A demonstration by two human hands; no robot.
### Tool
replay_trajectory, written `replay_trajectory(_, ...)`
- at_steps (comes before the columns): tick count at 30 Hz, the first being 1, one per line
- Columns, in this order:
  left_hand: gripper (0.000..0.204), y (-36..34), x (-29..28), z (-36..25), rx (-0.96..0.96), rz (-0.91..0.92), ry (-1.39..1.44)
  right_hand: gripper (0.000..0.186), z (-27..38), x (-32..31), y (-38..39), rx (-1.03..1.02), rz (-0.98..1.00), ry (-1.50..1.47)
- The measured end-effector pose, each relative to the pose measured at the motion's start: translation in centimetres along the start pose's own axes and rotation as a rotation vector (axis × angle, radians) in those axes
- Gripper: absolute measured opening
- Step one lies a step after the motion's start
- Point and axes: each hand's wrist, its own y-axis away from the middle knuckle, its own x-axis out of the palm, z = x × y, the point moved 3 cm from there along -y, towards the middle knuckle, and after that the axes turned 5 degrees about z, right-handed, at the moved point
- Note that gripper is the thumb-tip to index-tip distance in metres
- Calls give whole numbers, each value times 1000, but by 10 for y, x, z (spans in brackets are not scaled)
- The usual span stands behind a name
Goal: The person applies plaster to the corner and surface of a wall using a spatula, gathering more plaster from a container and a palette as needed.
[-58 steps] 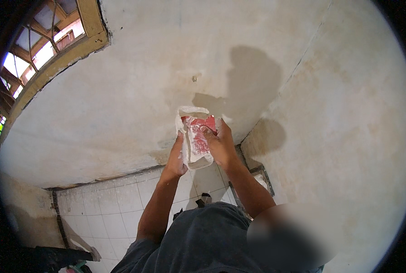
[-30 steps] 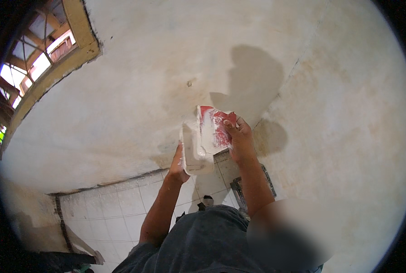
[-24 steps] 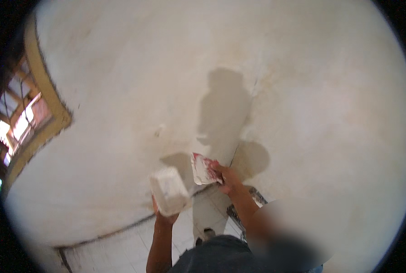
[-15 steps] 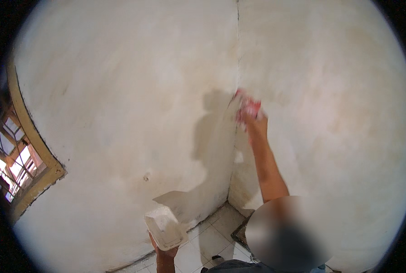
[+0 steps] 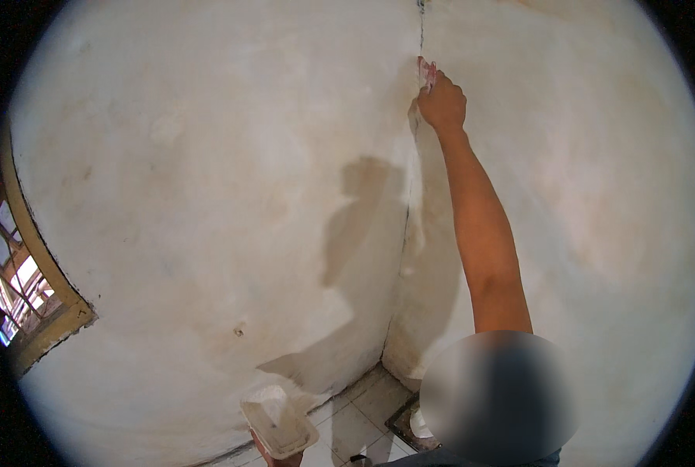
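The right hand (image 5: pixel 443 103), up high, pinches a red scraper (image 5: pixel 427 75) — it projects just past the grip, at the wall corner (image 5: pixel 407 214) — while the left hand (image 5: pixel 276 459), low down, cradles a whitish tub (image 5: pixel 294 444) from beneath.

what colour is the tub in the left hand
The tub is off-white; the head view shows it best.

My right arm (image 5: pixel 489 226) reaches high and nearly straight, the right fingers (image 5: pixel 445 87) curled tight; low down, my left fingers (image 5: pixel 259 446) cup upward, mostly hidden.
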Motion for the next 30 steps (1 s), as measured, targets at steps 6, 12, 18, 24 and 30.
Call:
replay_trajectory(6, 86, -14, 6, 15, 30, 117, -131, 38, 55, 22, 20, 21, 200, 47)
replay_trajectory(12, 73, -9, 38, -10, 66, 202, -153, 35, 35, -17, 36, 133, 200, -310)
replay_trajectory(18, 65, -12, 36, -12, -254, 216, 720, 27, -16, -17, -30, 166, -16, -231)
replay_trajectory(24, 70, -7, 17, 10, -291, 56, 886, 29, 53, 3, -27, 66, 138, -13)
replay_trajectory(30, 73, -2, -14, 24, -416, -102, 1124, 23, 8, -34, 21, 22, -47, -285)
